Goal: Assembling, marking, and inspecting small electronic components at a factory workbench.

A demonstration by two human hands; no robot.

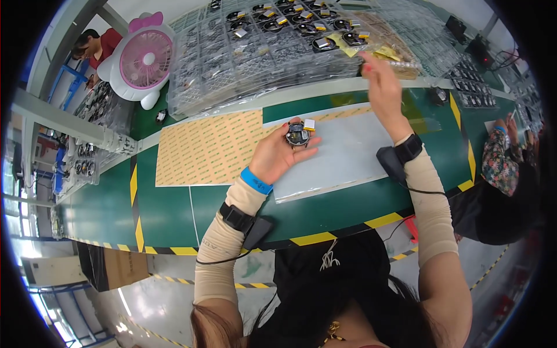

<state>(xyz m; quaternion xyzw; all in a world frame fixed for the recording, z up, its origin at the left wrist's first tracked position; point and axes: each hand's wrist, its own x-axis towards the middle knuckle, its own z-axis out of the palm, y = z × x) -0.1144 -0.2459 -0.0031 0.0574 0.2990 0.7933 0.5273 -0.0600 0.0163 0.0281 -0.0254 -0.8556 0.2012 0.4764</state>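
Observation:
A round black watch body [297, 135], with a small silver-and-yellow battery [309, 124] at its upper right edge, rests in my left hand [275, 153]. That hand is palm up, with its fingers under and around the watch body. My right hand [383, 90] is raised at the front right of the stacked clear trays [249, 72], its fingers stretched out and nothing visible in them. Close to its fingertips lie yellow film pieces [387, 53] on the trays. Several similar watch bodies with batteries sit in the upper tray's compartments.
On the green bench [232, 216] lie a tan sheet with green print [209, 148] and a whitish sheet [342, 151]. A pink-and-white fan [145, 58] stands at the left, near a metal post. One watch part [439, 95] lies at the right. Other people work on both sides.

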